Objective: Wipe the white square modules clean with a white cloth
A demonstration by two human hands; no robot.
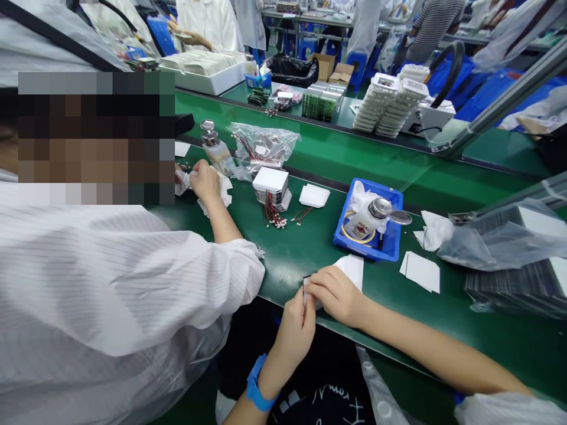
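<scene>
Close to the table's front edge, my left hand (296,327) and my right hand (339,295) meet around a small white panel with a dark edge (305,284). The fingers of both hands are closed on it and cover most of it. A blue band (259,383) circles my left wrist. Just behind my right hand lies a white sheet (354,270), partly hidden by that hand. Beyond it stands a blue tray (390,252) with a pump bottle (363,221), a white cloth and a yellow ring inside.
A co-worker's sleeve (212,271) and hand (206,180) occupy the left. Stacked white panels with red wires (271,180) and a wrapped bag (266,147) stand further back. White cards (423,271) and a bagged dark stack (509,289) lie right. A metal post (500,100) slants overhead.
</scene>
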